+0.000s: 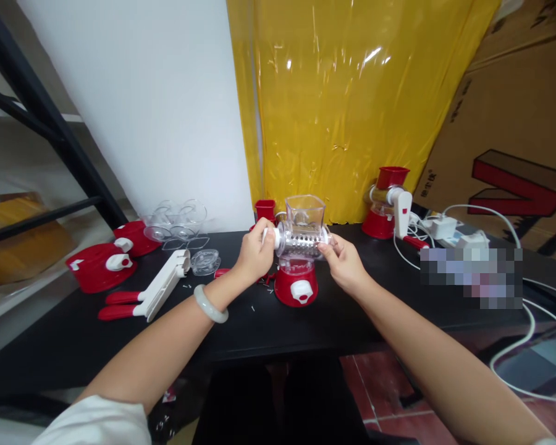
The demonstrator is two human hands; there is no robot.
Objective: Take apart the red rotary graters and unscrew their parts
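Note:
A rotary grater stands upright in front of me on a red base (295, 284) with a white knob (302, 292). Its clear plastic housing (306, 209) sits on top. A perforated metal grater drum (303, 240) lies sideways at the housing's barrel. My left hand (256, 250) is closed on the white hub at the drum's left end. At the right end, my right hand (345, 262) pinches the rim between thumb and fingers. How deep the drum sits in the barrel I cannot tell.
Two red bases (99, 269) and white crank arms with red handles (160, 287) lie left, near clear plastic parts (180, 222). Another assembled grater (383, 204) stands at right, beside white chargers and cables (445, 227). Small screws are scattered on the black table (241, 334).

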